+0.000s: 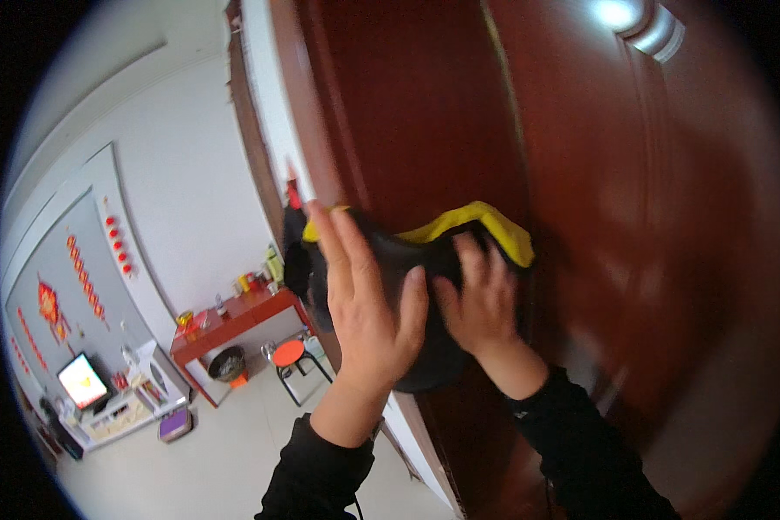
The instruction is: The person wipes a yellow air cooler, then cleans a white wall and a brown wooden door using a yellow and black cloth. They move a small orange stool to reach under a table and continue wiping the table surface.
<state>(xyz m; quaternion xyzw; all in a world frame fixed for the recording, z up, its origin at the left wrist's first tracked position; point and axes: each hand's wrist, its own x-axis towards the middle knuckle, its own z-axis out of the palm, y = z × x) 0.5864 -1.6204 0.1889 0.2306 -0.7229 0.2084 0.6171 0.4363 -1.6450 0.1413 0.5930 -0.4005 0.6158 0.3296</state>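
A black cloth item with yellow edging, perhaps a bag or garment (422,344), hangs before a dark red wooden door (422,117). My left hand (370,299) lies over its left part, fingers extended and spread, pointing up. Against its right part is my right hand (484,299), fingers apart and slightly bent, blurred by motion. Neither hand shows a grip on the cloth. What the item hangs from is hidden. A small red thing (293,194) shows just above its left edge.
Further left stand a red wooden table (234,318) with small items on it, a stool with an orange seat (288,353), a dark basket (227,364), a white TV cabinet (120,416) and a lit screen (82,381). A purple box-like item (175,424) lies on the floor.
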